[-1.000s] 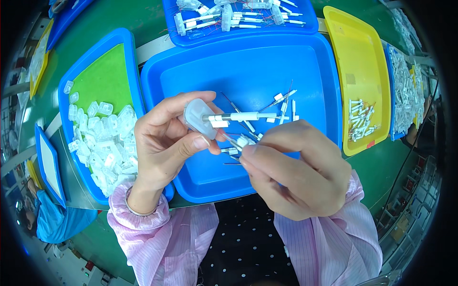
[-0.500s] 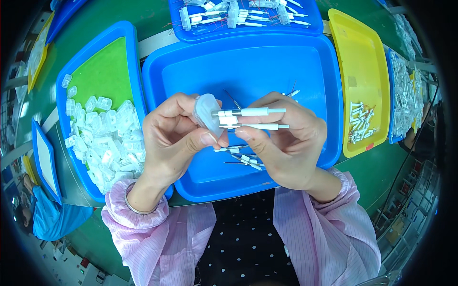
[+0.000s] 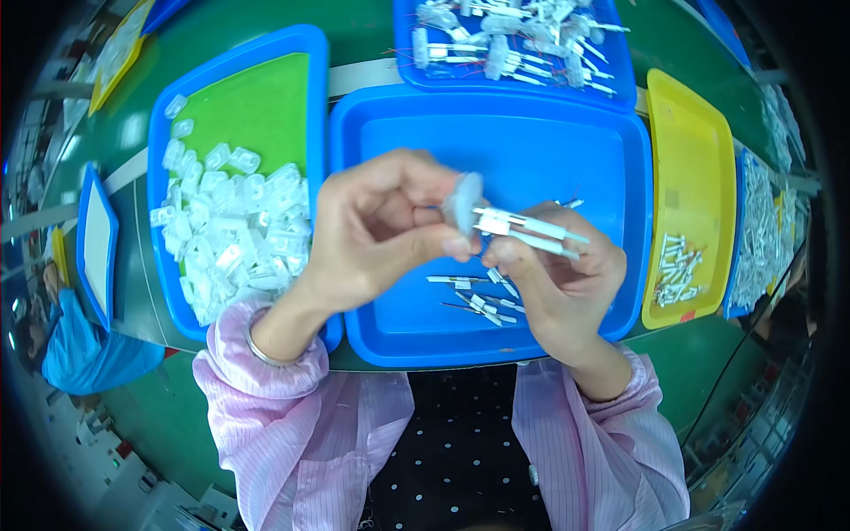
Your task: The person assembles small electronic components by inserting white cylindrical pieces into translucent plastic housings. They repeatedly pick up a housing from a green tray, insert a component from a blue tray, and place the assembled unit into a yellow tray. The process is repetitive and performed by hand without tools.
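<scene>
Above the middle blue tray (image 3: 416,142), my left hand (image 3: 367,234) pinches a translucent plastic cap (image 3: 464,202) between thumb and fingertips. A pair of white-sleeved metal leads (image 3: 531,232) with a small white block at their base sticks out of the cap toward the right. My right hand (image 3: 571,288) has its thumb and fingers closed around these leads close to the cap; its fingertips are partly hidden behind them. Below my hands, several loose white-sleeved leads (image 3: 482,305) lie in the tray.
At left, a blue tray with a green bottom (image 3: 266,88) holds a heap of clear caps (image 3: 239,221). Capped leads (image 3: 505,44) fill a far blue tray. To the right, a yellow tray (image 3: 691,159) holds small white pieces (image 3: 680,270). Another person's blue sleeve (image 3: 93,341) shows at far left.
The view has shifted, so the trays appear further right. The cap has turned from showing its broad face to nearly edge-on, and its leads now slant down to the right.
</scene>
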`<state>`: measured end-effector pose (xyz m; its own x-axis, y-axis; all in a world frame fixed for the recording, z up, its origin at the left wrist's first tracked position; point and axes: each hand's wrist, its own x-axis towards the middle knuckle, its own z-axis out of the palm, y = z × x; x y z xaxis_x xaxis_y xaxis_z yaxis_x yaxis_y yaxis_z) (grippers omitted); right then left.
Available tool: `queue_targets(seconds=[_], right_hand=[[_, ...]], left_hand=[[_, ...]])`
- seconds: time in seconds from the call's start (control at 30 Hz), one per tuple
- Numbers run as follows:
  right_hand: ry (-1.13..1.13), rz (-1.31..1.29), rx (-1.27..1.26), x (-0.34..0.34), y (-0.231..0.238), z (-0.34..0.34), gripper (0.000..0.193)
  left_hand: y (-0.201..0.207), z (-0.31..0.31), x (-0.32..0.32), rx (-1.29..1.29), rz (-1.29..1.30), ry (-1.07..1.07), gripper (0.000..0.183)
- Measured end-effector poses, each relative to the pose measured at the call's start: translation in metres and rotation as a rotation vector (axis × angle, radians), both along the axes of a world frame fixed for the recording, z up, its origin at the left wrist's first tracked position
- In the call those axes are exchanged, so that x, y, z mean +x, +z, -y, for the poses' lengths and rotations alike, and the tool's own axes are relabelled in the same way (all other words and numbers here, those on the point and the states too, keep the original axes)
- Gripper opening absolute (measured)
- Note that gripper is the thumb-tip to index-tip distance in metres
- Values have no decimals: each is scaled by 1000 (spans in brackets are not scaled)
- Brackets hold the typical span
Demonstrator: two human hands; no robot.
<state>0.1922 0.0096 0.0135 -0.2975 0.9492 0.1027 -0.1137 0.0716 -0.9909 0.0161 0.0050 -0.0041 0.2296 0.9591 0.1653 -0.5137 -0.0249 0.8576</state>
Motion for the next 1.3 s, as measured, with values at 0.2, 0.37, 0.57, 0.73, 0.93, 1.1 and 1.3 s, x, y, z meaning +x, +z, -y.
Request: queue_targets(seconds=[0.2,0.37,0.57,0.73,0.93,1.1,1.3], right_hand=[[78,544,221,20,23,-6,18],[568,1163,389,23,13,11,38],[598,1267,454,27,-8,13,23],[469,1128,533,30,-8,9,11],[246,728,194,33,3,-10,12],[152,436,-9,30,13,-19,20],[-36,219,216,33,22,-23,14]], left_hand=[[1,-78,-21,-156,-472,507,29],[6,-110,-11,117,-1106,768,39],[26,-91,-68,275,-2131,782,11],[16,-38,-196,-174,-2578,595,17],[8,-30,-227,76,-2223,495,36],[21,-32,-118,185,-1157,563,22],[32,-5,-7,-112,-281,139,36]])
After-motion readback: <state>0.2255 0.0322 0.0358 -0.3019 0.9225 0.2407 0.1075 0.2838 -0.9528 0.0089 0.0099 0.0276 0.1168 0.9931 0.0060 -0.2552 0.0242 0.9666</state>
